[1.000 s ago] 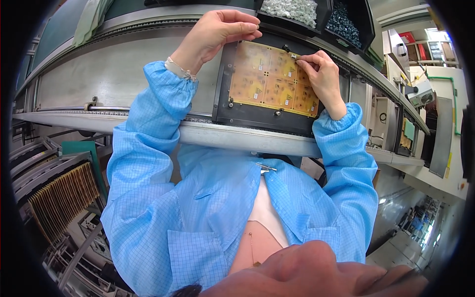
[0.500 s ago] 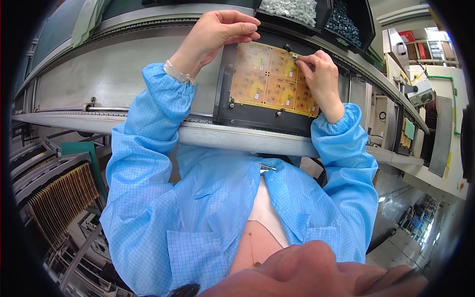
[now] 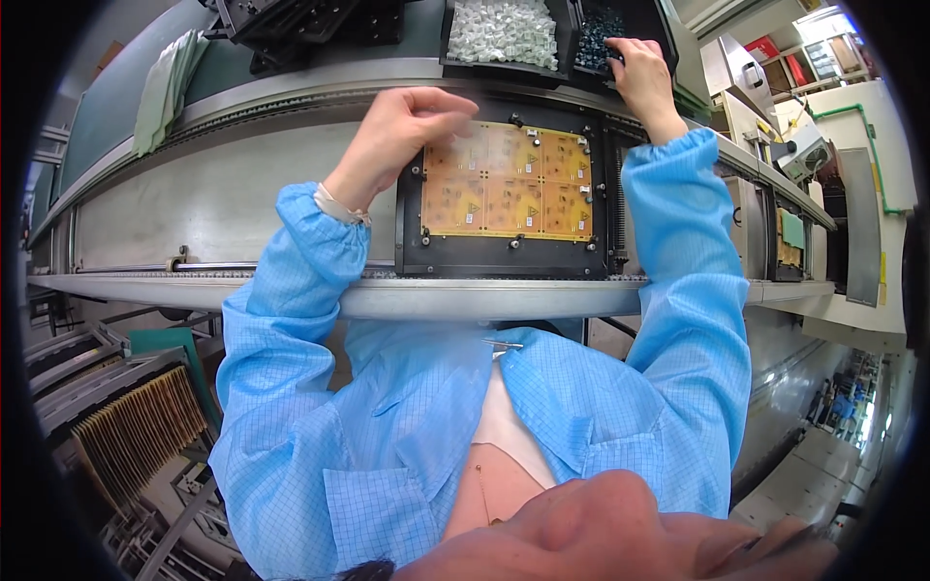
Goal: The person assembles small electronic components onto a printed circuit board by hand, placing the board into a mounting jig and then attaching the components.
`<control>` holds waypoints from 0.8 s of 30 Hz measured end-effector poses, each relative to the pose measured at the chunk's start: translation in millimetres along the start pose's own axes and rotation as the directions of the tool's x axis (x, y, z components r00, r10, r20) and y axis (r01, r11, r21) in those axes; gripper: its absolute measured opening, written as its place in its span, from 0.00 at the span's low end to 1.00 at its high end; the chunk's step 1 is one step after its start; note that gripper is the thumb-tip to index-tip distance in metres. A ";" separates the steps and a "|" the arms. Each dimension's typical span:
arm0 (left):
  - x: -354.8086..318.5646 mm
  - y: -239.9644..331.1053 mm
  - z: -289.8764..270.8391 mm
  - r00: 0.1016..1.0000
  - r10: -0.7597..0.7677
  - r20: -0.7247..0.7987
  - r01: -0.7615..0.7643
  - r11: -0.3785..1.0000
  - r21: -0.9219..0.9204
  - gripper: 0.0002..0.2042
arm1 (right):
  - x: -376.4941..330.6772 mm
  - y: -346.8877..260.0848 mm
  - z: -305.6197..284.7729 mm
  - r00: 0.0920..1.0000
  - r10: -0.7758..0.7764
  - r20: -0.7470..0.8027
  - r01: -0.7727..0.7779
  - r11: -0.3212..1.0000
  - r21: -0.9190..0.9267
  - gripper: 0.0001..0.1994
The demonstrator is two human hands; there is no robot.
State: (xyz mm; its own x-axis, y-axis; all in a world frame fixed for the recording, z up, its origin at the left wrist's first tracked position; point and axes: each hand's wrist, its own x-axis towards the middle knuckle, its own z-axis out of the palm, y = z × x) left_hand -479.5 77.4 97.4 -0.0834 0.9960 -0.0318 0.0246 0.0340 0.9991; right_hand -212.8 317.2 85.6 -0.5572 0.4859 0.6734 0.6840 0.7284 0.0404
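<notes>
A yellow-orange circuit board panel, divided into several sections, lies in a black frame fixture. A few small pale parts stand on its upper and right sections. My left hand is over the panel's upper left corner, thumb and fingers pinched together. Blur at its fingertips hides whatever they hold. My right hand reaches to a black bin of small dark blue parts, its fingers curled together at the parts. I cannot make out what is between them. Just left of that bin stands another bin of white parts.
The fixture sits on a conveyor with a metal front rail. Black racks and pale green cloths are beyond its far rail. A rack of upright boards stands at lower left, and a grey machine at right.
My right hand has moved from the panel's upper right to the bin of dark blue parts. My left hand has come lower, over the panel's corner. The whole view has shifted.
</notes>
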 end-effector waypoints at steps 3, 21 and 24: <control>-3.5 -2.0 5.6 0.996 -0.066 0.052 0.062 0.996 0.070 0.10 | 10.5 6.1 8.0 0.977 0.008 0.214 0.019 0.992 -0.124 0.08; 29.6 -44.3 69.8 0.892 0.334 0.304 -0.444 0.529 0.723 0.10 | 10.8 -55.5 -26.4 0.877 0.210 0.433 -0.463 0.612 0.641 0.08; 25.7 -39.0 64.3 0.896 0.338 0.287 -0.432 0.519 0.737 0.11 | -12.2 -69.3 -35.9 0.881 0.107 0.462 -0.450 0.495 0.743 0.09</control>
State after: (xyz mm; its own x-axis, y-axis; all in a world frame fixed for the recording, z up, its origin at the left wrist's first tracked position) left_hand -418.6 106.9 55.8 0.2197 0.9279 0.3013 0.7834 -0.3519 0.5124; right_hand -236.6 243.4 101.1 -0.6351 0.7287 0.2562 0.2394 0.5011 -0.8316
